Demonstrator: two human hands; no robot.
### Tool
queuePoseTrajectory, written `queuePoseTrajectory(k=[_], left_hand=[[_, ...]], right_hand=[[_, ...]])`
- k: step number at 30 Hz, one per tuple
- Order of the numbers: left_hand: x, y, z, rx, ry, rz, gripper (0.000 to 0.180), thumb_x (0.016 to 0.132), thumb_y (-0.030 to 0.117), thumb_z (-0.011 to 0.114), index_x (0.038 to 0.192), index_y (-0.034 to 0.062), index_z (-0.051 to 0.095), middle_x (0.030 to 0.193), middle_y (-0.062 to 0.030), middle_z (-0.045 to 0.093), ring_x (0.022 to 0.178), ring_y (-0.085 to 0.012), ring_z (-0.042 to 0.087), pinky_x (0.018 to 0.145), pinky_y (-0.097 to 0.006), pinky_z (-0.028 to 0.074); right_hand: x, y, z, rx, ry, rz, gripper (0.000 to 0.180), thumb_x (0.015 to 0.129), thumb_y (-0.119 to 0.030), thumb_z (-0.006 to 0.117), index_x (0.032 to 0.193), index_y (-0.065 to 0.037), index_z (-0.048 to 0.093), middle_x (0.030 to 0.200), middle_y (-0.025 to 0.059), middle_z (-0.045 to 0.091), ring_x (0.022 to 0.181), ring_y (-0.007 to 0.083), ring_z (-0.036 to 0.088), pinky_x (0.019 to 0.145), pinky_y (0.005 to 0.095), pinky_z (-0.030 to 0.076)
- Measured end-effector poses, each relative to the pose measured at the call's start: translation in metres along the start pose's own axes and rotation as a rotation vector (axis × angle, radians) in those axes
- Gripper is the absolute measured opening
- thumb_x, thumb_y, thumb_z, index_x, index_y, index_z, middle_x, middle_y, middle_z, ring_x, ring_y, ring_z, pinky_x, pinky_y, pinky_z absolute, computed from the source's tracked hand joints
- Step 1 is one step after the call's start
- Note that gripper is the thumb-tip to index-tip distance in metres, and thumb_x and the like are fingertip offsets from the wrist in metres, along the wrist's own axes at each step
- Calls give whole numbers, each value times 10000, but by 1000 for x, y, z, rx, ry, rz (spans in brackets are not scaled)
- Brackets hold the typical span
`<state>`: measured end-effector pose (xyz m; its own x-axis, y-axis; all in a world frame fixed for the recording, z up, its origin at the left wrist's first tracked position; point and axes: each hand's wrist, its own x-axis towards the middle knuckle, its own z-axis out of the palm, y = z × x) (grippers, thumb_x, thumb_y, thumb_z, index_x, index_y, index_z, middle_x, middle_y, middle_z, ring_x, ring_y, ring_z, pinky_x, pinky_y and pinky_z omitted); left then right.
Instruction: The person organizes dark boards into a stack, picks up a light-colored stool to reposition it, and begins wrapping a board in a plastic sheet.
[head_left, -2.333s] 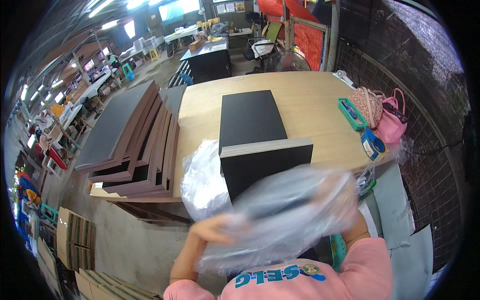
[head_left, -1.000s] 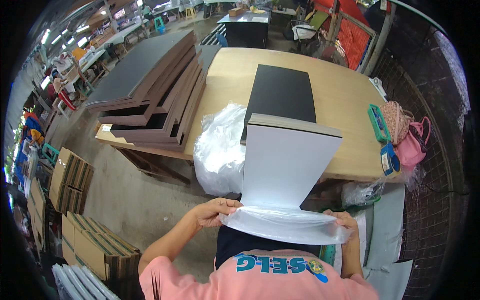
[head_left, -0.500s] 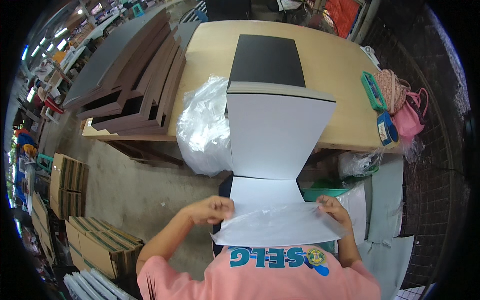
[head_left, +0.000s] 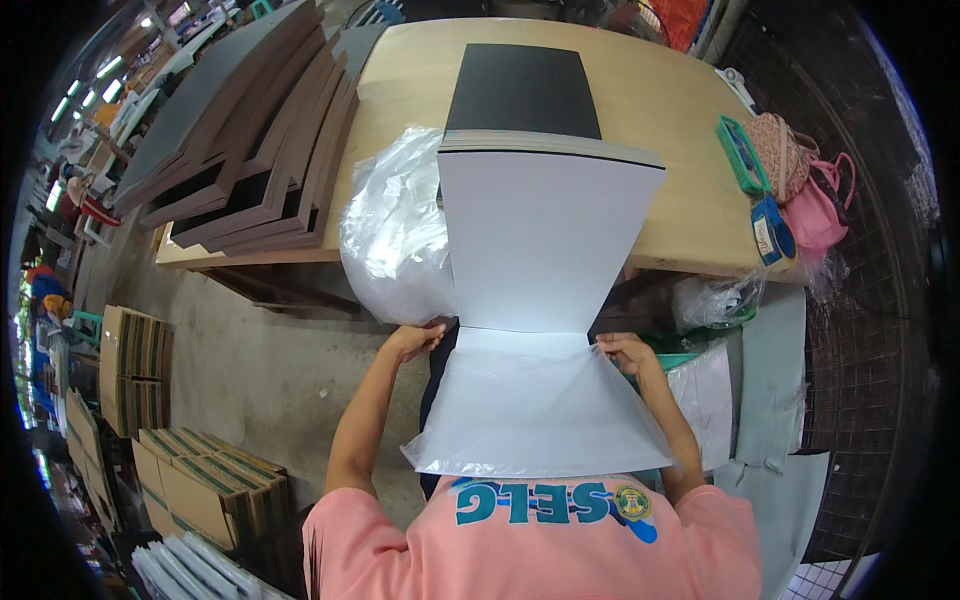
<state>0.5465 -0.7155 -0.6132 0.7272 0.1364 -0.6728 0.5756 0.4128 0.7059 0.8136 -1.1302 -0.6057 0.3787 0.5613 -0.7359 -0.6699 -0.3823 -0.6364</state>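
A large book-like album [head_left: 550, 230] with a white inner face lies partly on the table's near edge, its thick body tilted up. Its white cover flap [head_left: 525, 345] reaches down toward my lap, and a clear plastic sleeve [head_left: 540, 420] lies over that flap. My left hand [head_left: 418, 341] is closed at the sleeve's upper left corner, close to the fold. At the upper right corner, my right hand [head_left: 624, 352] pinches the sleeve's edge. Beyond the album rests a flat black panel [head_left: 522, 90]. A heap of clear plastic sleeves [head_left: 395, 240] hangs over the table edge on the left.
Stacks of dark boards [head_left: 240, 140] with brown edges fill the left of the wooden table [head_left: 670, 110]. At its right stand a green tray [head_left: 742, 155], a blue tape roll [head_left: 772, 232] and a pink bag [head_left: 820, 230]. Bundled cardboard [head_left: 205, 485] lies on the floor.
Both hands have moved away from my body toward the fold, drawing the sleeve further up over the white flap. The view has shifted slightly, so the table appears higher.
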Motion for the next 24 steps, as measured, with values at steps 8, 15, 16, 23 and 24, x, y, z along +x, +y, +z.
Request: queuePoseTrajectory(k=[8, 15, 16, 23, 24], left_hand=[[-49, 46, 65, 366, -433, 107, 263, 910, 340, 619, 996, 92, 632, 821, 20, 603, 597, -29, 440, 510, -212, 361], [-12, 25, 48, 74, 27, -187, 586, 788, 570, 683, 1171, 139, 575, 759, 60, 532, 531, -52, 357, 480, -200, 318], [-2, 16, 42, 56, 94, -186, 626, 762, 583, 704, 1195, 151, 572, 773, 58, 537, 532, -69, 368, 492, -211, 336], [-65, 79, 47, 868, 274, 233, 396, 806, 397, 708, 903, 14, 667, 856, -129, 661, 820, -199, 619, 736, -352, 487], [-94, 119, 62, 492, 320, 326, 445, 785, 436, 716, 813, -4, 660, 739, -168, 644, 716, -216, 625, 685, -360, 493]], right_hand=[[21, 15, 4, 162, 198, -168, 308, 708, -34, 780, 986, -71, 653, 833, 25, 635, 750, 154, 564, 674, 307, 462], [14, 18, 16, 119, 317, -126, 351, 707, -26, 778, 1032, -14, 645, 910, 85, 633, 802, 207, 580, 700, 319, 475], [21, 18, 14, 62, 323, -90, 368, 684, -39, 799, 1022, -9, 656, 904, 89, 636, 812, 219, 582, 714, 327, 472], [46, 41, -65, -399, 660, -417, 254, 676, -41, 784, 893, 27, 671, 810, 133, 681, 742, 206, 646, 638, 321, 507], [34, 37, -78, -547, 707, -426, 232, 683, -42, 779, 873, 29, 668, 776, 133, 685, 710, 200, 654, 624, 319, 512]])
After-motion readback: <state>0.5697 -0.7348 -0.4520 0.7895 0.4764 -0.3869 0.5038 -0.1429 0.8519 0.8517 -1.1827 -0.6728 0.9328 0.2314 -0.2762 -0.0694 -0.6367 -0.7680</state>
